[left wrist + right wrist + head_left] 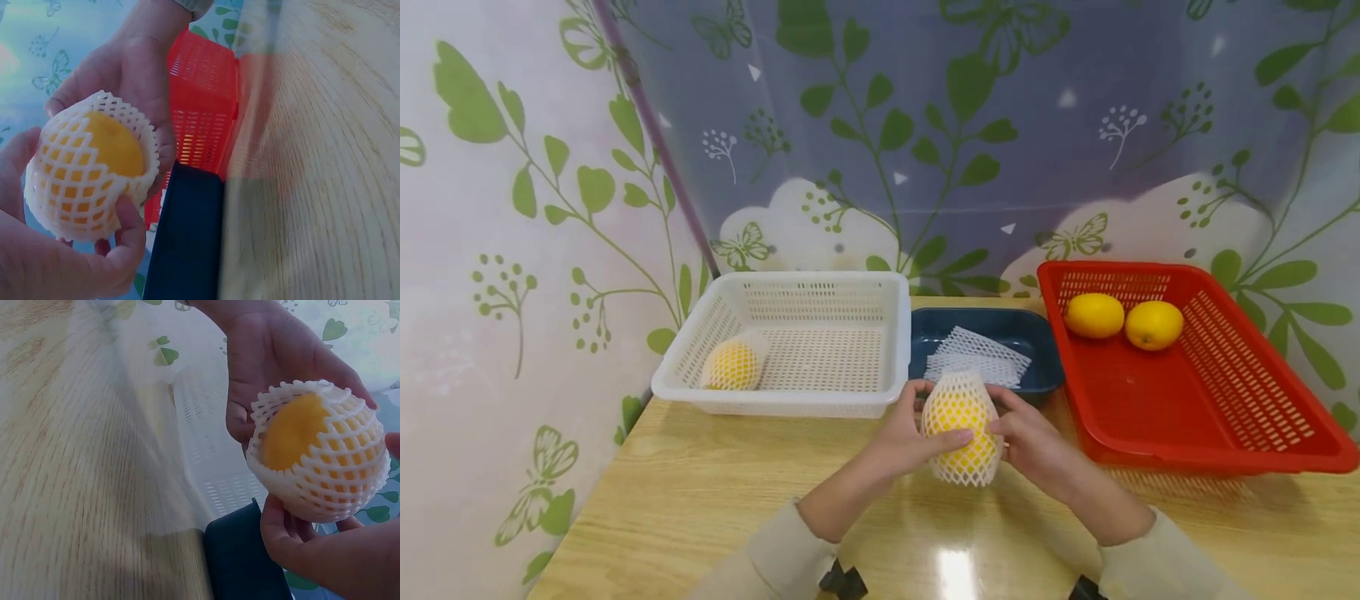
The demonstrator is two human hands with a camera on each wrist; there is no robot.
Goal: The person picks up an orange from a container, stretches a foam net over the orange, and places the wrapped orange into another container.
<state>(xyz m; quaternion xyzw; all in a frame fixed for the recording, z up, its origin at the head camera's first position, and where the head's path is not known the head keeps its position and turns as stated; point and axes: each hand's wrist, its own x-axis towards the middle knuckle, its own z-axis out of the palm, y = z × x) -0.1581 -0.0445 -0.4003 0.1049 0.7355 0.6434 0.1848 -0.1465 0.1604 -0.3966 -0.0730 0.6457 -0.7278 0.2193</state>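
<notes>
At six o'clock from the blue tray (1043, 350), your left hand (910, 438) curls round the netted yellow fruit (955, 410) from nine and your right hand (1036, 435) from three, its long axis running twelve to six.

table (700, 492) carries white basket (827, 358), blue bin (1039, 337), red basket (1150, 408).

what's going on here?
A person's left hand and right hand together hold a yellow fruit in a white foam net; the wrist views show one end of the fruit bare at the net's opening. One netted fruit sits in the white basket, loose foam nets lie in the dark blue tray, and two bare yellow fruits are in the red basket.
</notes>
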